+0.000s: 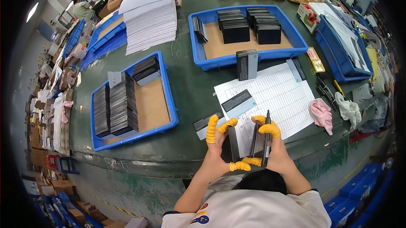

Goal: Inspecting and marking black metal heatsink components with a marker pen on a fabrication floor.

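Yellow finger cots cover several fingertips on both hands. My left hand (213,158) grips a thin dark card (234,144) by its ends between fingertips and thumb, its index finger raised off it. My right hand (277,154) holds a black marker pen (266,143) upright, along with a dark card (254,138) seen nearly edge-on. Under and beyond the hands lies a printed table sheet (279,97). A black-and-grey card (239,103) rests on its near left part, and another such card (208,125) lies partly off it, beside my left hand.
A blue tray (173,120) at left and another blue tray (253,54) beyond the sheet hold rows of dark cards. A small card stack (247,65) stands by the far tray. Pink cloth (321,116) lies at right. A paper pile (150,25) stands far left, near a person in yellow.
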The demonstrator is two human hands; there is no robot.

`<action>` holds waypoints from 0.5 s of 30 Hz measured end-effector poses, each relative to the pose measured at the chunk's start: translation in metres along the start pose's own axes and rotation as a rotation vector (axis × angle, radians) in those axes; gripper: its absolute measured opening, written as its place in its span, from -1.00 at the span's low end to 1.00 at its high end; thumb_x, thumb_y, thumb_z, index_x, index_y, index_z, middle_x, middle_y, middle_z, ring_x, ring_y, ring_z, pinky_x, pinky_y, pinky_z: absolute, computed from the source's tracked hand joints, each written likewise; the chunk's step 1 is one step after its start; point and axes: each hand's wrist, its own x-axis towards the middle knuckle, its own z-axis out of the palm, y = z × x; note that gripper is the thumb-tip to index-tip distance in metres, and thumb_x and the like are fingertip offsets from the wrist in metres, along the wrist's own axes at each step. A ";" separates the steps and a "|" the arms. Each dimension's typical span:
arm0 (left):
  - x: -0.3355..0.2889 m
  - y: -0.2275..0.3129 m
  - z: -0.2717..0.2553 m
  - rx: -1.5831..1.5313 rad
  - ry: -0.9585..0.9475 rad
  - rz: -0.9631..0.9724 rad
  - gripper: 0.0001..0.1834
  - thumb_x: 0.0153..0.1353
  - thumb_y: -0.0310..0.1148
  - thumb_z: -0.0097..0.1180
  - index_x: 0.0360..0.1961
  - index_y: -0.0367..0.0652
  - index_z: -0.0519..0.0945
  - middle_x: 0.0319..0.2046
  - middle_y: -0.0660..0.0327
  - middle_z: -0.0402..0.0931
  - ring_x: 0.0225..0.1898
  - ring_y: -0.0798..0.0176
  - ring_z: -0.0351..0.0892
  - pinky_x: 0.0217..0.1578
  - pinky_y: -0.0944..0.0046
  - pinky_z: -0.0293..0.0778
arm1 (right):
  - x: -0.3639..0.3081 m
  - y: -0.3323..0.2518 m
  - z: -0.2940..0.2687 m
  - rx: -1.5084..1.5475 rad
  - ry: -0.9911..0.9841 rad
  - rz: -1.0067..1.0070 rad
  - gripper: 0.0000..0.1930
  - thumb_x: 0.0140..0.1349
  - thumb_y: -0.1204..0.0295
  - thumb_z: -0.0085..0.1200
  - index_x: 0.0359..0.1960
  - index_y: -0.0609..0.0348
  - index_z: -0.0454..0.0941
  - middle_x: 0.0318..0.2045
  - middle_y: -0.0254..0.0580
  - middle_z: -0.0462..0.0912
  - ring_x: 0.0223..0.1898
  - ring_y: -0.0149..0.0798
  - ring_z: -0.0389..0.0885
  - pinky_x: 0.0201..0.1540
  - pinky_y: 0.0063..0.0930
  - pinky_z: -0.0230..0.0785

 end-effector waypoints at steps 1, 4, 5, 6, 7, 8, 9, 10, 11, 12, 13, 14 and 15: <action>0.001 0.001 0.001 0.110 -0.046 -0.015 0.48 -0.35 -0.34 0.57 0.39 0.07 -0.40 0.28 0.04 0.12 0.31 0.00 0.13 0.27 0.04 0.11 | -0.002 -0.002 -0.001 -0.040 -0.011 0.000 -0.22 -0.24 0.45 0.49 0.02 0.06 0.20 0.18 0.03 0.21 0.18 -0.04 0.30 0.15 -0.26 0.26; 0.007 0.003 0.001 0.188 -0.109 -0.041 0.45 -0.37 -0.34 0.58 0.40 0.02 -0.31 0.27 0.03 0.15 0.30 0.01 0.16 0.27 0.08 0.12 | -0.006 0.002 -0.007 -0.008 -0.068 0.002 -0.27 -0.22 0.46 0.47 -0.02 0.06 0.23 0.19 0.04 0.19 0.18 -0.02 0.31 0.16 -0.26 0.27; 0.009 0.006 0.003 0.221 -0.149 -0.072 0.43 -0.37 -0.35 0.58 0.40 0.01 -0.29 0.26 0.03 0.16 0.30 0.02 0.16 0.27 0.10 0.12 | -0.006 0.003 -0.007 0.002 -0.099 -0.010 -0.29 -0.21 0.46 0.47 -0.02 0.07 0.24 0.19 0.04 0.19 0.18 -0.01 0.31 0.16 -0.26 0.28; 0.010 0.007 0.005 0.244 -0.143 -0.100 0.38 -0.37 -0.33 0.57 0.40 -0.02 -0.20 0.25 0.05 0.19 0.29 0.01 0.18 0.27 0.11 0.13 | -0.006 0.004 -0.007 0.039 -0.119 0.001 -0.30 -0.21 0.45 0.45 -0.02 0.06 0.26 0.21 0.04 0.18 0.19 0.05 0.28 0.20 -0.21 0.20; 0.013 0.010 0.005 0.246 -0.143 -0.106 0.38 -0.37 -0.33 0.57 0.40 -0.02 -0.20 0.25 0.05 0.19 0.29 0.01 0.18 0.27 0.11 0.13 | -0.005 0.002 -0.007 0.044 -0.120 0.004 -0.30 -0.21 0.45 0.45 -0.02 0.06 0.26 0.21 0.04 0.18 0.19 0.05 0.28 0.20 -0.21 0.20; 0.017 0.013 0.005 0.295 -0.185 -0.121 0.36 -0.37 -0.32 0.57 0.40 -0.04 -0.16 0.24 0.04 0.20 0.28 -0.01 0.20 0.25 0.10 0.14 | -0.005 -0.001 -0.008 -0.121 -0.100 0.018 -0.30 -0.21 0.43 0.45 -0.02 0.05 0.26 0.20 0.04 0.19 0.20 0.08 0.24 0.21 -0.18 0.15; 0.019 0.014 0.006 0.345 -0.228 -0.136 0.33 -0.37 -0.31 0.57 0.39 -0.05 -0.12 0.22 0.03 0.22 0.26 -0.03 0.21 0.24 0.09 0.16 | -0.006 -0.003 -0.010 -0.285 -0.079 0.031 -0.30 -0.21 0.41 0.44 -0.02 0.04 0.26 0.19 0.05 0.20 0.22 0.11 0.20 0.23 -0.14 0.10; 0.020 0.014 0.007 0.348 -0.232 -0.140 0.33 -0.37 -0.31 0.57 0.39 -0.05 -0.12 0.22 0.03 0.22 0.26 -0.03 0.21 0.24 0.09 0.16 | -0.008 0.001 -0.012 -0.315 -0.110 0.001 -0.28 -0.23 0.39 0.43 0.00 0.04 0.25 0.16 0.04 0.23 0.23 0.15 0.12 0.24 -0.10 0.03; 0.021 0.013 0.008 0.359 -0.231 -0.125 0.31 -0.37 -0.29 0.57 0.38 -0.06 -0.08 0.21 0.02 0.23 0.25 -0.05 0.23 0.23 0.08 0.18 | -0.010 0.004 -0.013 -0.311 -0.106 0.004 -0.28 -0.23 0.39 0.43 0.00 0.04 0.25 0.16 0.04 0.23 0.23 0.15 0.12 0.24 -0.10 0.03; 0.022 0.012 0.008 0.370 -0.229 -0.111 0.28 -0.38 -0.28 0.56 0.37 -0.07 -0.03 0.19 0.01 0.25 0.23 -0.07 0.25 0.21 0.08 0.20 | -0.011 0.007 -0.013 -0.276 -0.120 -0.007 -0.29 -0.23 0.40 0.42 0.00 0.06 0.25 0.15 0.04 0.25 0.23 0.14 0.12 0.23 -0.09 0.05; 0.022 0.011 0.009 0.372 -0.234 -0.115 0.28 -0.38 -0.28 0.56 0.37 -0.07 -0.03 0.19 0.01 0.25 0.23 -0.07 0.25 0.21 0.08 0.20 | -0.012 0.009 -0.014 -0.241 -0.134 -0.016 -0.30 -0.22 0.40 0.41 0.00 0.08 0.25 0.14 0.04 0.26 0.23 0.14 0.11 0.22 -0.08 0.06; 0.022 0.011 0.009 0.418 -0.252 -0.148 0.35 -0.41 -0.25 0.58 0.38 -0.09 -0.10 0.22 0.03 0.23 0.27 -0.01 0.21 0.26 0.09 0.11 | -0.013 0.008 -0.015 -0.238 -0.130 -0.013 -0.30 -0.22 0.40 0.41 0.00 0.08 0.25 0.14 0.04 0.26 0.23 0.14 0.11 0.22 -0.08 0.06; 0.022 0.010 0.009 0.463 -0.270 -0.179 0.42 -0.45 -0.23 0.61 0.39 -0.12 -0.16 0.25 0.06 0.22 0.31 0.06 0.17 0.31 0.10 0.03 | -0.012 0.006 -0.017 -0.217 -0.134 0.008 -0.32 -0.21 0.42 0.39 -0.01 0.10 0.27 0.14 0.03 0.27 0.21 0.14 0.13 0.21 -0.10 0.09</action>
